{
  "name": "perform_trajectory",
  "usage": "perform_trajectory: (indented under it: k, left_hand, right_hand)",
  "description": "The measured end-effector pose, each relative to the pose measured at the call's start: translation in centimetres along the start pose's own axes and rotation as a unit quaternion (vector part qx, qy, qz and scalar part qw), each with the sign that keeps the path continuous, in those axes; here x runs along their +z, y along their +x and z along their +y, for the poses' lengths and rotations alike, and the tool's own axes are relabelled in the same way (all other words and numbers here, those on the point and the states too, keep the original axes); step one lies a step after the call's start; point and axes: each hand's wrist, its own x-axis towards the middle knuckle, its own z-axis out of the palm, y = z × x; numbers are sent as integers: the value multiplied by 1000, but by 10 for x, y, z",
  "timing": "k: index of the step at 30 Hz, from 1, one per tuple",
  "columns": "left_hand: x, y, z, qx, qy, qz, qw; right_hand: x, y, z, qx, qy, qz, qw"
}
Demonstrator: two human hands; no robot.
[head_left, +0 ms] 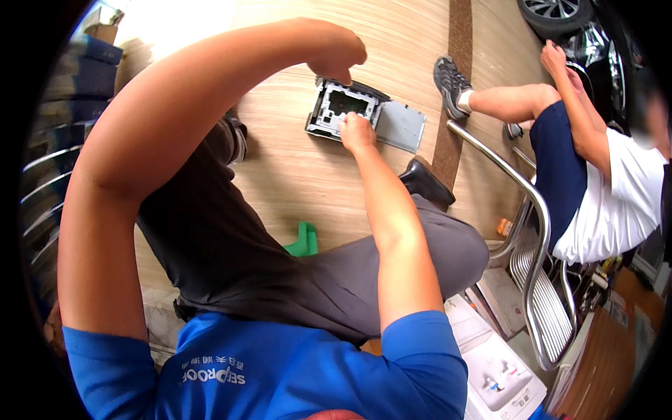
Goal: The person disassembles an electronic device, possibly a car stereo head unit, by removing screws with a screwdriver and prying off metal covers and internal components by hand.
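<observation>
A boxy device (315, 115) with a black shell, a white-grey inner frame and a dark opening lies on the floor. Flat to its right extends a grey panel (401, 127). My right hand (358, 131) is closed at the near side of the frame, its fingertips against the inner part; whatever they pinch is hidden. From the left my arm arches over, and my left hand (337, 52) is bent down above the device's far edge. Its fingers are curled with the thumb pointing toward the device, and anything in them is out of sight.
A green plastic piece (304, 240) lies by my leg. At right, another person (609, 182) sits on a metal chair (535, 273) near a car wheel (554, 12). A white case (498, 364) stands at lower right; blue boxes (91, 73) are stacked at left.
</observation>
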Motion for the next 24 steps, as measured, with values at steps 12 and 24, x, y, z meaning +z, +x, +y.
perform_trajectory:
  k: [12, 24]
  left_hand:
    - [11, 6, -4, -10, -16, 28, 999]
    - [-3, -1, 4, -9, -25, 66, 997]
  right_hand:
    - [-10, 3, -5, 26, 0, 0, 1000]
    - [22, 19, 283, 359, 287, 190, 868]
